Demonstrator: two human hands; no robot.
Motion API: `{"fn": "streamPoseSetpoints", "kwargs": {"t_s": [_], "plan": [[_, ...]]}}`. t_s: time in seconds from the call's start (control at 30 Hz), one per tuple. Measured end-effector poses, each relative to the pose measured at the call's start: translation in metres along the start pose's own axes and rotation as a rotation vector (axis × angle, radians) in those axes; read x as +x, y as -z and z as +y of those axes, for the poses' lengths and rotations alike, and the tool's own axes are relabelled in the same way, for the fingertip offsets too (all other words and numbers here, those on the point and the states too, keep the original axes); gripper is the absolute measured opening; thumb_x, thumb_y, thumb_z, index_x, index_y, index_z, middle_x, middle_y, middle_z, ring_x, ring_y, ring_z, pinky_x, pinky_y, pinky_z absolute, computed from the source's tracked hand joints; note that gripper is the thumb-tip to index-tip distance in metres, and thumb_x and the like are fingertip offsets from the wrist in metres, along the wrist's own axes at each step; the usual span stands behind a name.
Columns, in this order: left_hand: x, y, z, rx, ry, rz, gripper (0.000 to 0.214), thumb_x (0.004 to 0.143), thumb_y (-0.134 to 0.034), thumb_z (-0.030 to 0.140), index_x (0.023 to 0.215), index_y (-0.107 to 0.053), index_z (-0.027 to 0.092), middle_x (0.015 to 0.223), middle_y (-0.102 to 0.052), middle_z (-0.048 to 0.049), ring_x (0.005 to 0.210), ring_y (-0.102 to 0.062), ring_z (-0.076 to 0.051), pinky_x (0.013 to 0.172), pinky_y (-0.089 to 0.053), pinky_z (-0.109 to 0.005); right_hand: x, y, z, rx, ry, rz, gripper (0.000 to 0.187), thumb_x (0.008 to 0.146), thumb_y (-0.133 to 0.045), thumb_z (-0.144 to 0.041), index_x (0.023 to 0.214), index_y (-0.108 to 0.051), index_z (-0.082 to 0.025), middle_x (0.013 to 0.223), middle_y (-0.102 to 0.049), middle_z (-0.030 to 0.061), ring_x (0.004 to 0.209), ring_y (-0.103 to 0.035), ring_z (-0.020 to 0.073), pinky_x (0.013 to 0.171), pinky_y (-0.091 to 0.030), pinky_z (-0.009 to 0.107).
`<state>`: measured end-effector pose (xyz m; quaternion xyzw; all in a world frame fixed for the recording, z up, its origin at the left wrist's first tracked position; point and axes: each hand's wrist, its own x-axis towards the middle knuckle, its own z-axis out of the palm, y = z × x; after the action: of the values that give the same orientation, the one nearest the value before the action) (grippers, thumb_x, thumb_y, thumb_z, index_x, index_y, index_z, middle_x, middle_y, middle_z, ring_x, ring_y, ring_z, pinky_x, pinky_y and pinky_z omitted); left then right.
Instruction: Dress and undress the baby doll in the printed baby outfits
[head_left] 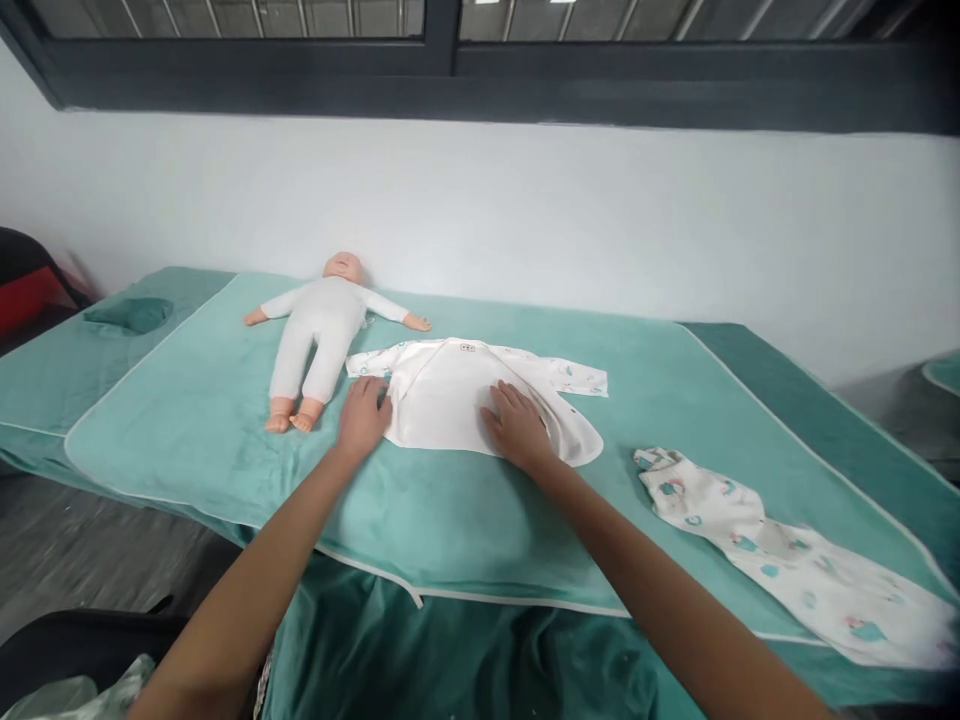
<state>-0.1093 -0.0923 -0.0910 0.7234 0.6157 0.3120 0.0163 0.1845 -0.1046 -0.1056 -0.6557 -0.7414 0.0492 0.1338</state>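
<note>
A small white baby shirt lies spread open on the green bed cover, its patterned sleeves stretched out to both sides. My left hand rests at the shirt's left edge, just below the left sleeve, fingers extended. Flat on the right part of the shirt lies my right hand, its fingers stretched out. Beyond my left hand a baby doll in a white bodysuit lies on its back, arms out, one hand near the shirt's left sleeve.
Patterned baby trousers lie at the right front of the green bed cover. A white wall with a dark window frame runs behind the bed. At the far left stands a red and black chair.
</note>
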Motion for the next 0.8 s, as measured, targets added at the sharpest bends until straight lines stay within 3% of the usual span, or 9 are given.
{"fn": "streamPoseSetpoints", "kwargs": {"t_s": [0.07, 0.17, 0.27, 0.4, 0.5, 0.57, 0.63, 0.8], "plan": [[0.001, 0.026, -0.005, -0.028, -0.086, 0.025, 0.027, 0.094, -0.054, 0.025, 0.117, -0.066, 0.019, 0.138, -0.06, -0.0129, 0.131, -0.053, -0.028, 0.112, -0.044, -0.043, 0.019, -0.005, -0.014, 0.046, 0.078, 0.001, 0.058, 0.103, -0.036, -0.039, 0.149, -0.047, -0.006, 0.162, -0.04, 0.0183, 0.151, -0.034, 0.0305, 0.124, -0.028, 0.046], [0.012, 0.07, -0.027, -0.037, -0.097, 0.113, 0.028, 0.098, -0.049, 0.031, 0.118, -0.066, 0.022, 0.14, -0.059, -0.0093, 0.136, -0.05, -0.027, 0.117, -0.041, -0.044, 0.067, -0.011, -0.049, 0.189, 0.08, 0.038, 0.058, 0.102, -0.038, -0.04, 0.149, -0.047, -0.007, 0.16, -0.041, 0.0196, 0.151, -0.035, 0.0304, 0.124, -0.029, 0.047], [0.027, 0.092, -0.065, -0.006, 0.102, 0.119, 0.038, 0.096, -0.051, 0.036, 0.128, -0.062, 0.019, 0.144, -0.054, -0.0126, 0.14, -0.045, -0.033, 0.119, -0.038, -0.051, 0.126, -0.019, -0.102, 0.364, 0.119, 0.083, 0.057, 0.103, -0.037, -0.042, 0.151, -0.045, -0.013, 0.159, -0.044, 0.0158, 0.149, -0.039, 0.0274, 0.123, -0.033, 0.045], [0.05, 0.081, -0.11, -0.059, 0.432, -0.031, 0.072, 0.094, -0.051, 0.051, 0.156, -0.034, 0.018, 0.156, -0.036, -0.0204, 0.137, -0.05, -0.039, 0.113, -0.043, -0.059, 0.202, -0.034, -0.175, 0.397, 0.244, 0.156, 0.056, 0.105, -0.037, -0.038, 0.152, -0.042, -0.009, 0.16, -0.042, 0.0178, 0.15, -0.035, 0.0252, 0.125, -0.027, 0.039], [0.076, 0.07, -0.126, -0.142, 0.517, -0.067, 0.078, 0.093, -0.05, 0.057, 0.158, -0.029, 0.019, 0.158, -0.037, -0.0205, 0.14, -0.05, -0.039, 0.116, -0.04, -0.058, 0.253, -0.044, -0.209, 0.362, 0.261, 0.163, 0.053, 0.106, -0.035, -0.038, 0.15, -0.044, -0.009, 0.159, -0.043, 0.0181, 0.148, -0.037, 0.0272, 0.124, -0.025, 0.042], [0.097, 0.068, -0.133, -0.245, 0.543, -0.06, 0.078, 0.091, -0.054, 0.06, 0.155, -0.036, 0.018, 0.154, -0.047, -0.0189, 0.142, -0.048, -0.038, 0.119, -0.037, -0.056, 0.285, -0.046, -0.218, 0.359, 0.235, 0.144, 0.049, 0.107, -0.033, -0.038, 0.142, -0.052, -0.01, 0.15, -0.053, 0.0196, 0.141, -0.046, 0.031, 0.121, -0.028, 0.048], [0.116, 0.067, -0.141, -0.428, 0.592, -0.09, 0.078, 0.086, -0.06, 0.064, 0.148, -0.046, 0.019, 0.145, -0.059, -0.0173, 0.133, -0.057, -0.038, 0.114, -0.043, -0.056, 0.315, -0.045, -0.219, 0.36, 0.173, 0.048, 0.051, 0.108, -0.027, -0.042, 0.13, -0.06, -0.01, 0.137, -0.063, 0.0223, 0.131, -0.055, 0.0343, 0.114, -0.034, 0.051], [0.136, 0.063, -0.147, -0.984, 0.684, -0.262, 0.071, 0.084, -0.061, 0.069, 0.131, -0.062, 0.015, 0.111, -0.075, -0.0188, 0.099, -0.073, -0.036, 0.087, -0.061, -0.055, 0.363, -0.031, -0.211, 0.413, 0.138, -0.237, 0.068, 0.105, -0.023, -0.06, 0.113, -0.071, -0.012, 0.128, -0.069, 0.0221, 0.118, -0.065, 0.0342, 0.099, -0.047, 0.041]]}}
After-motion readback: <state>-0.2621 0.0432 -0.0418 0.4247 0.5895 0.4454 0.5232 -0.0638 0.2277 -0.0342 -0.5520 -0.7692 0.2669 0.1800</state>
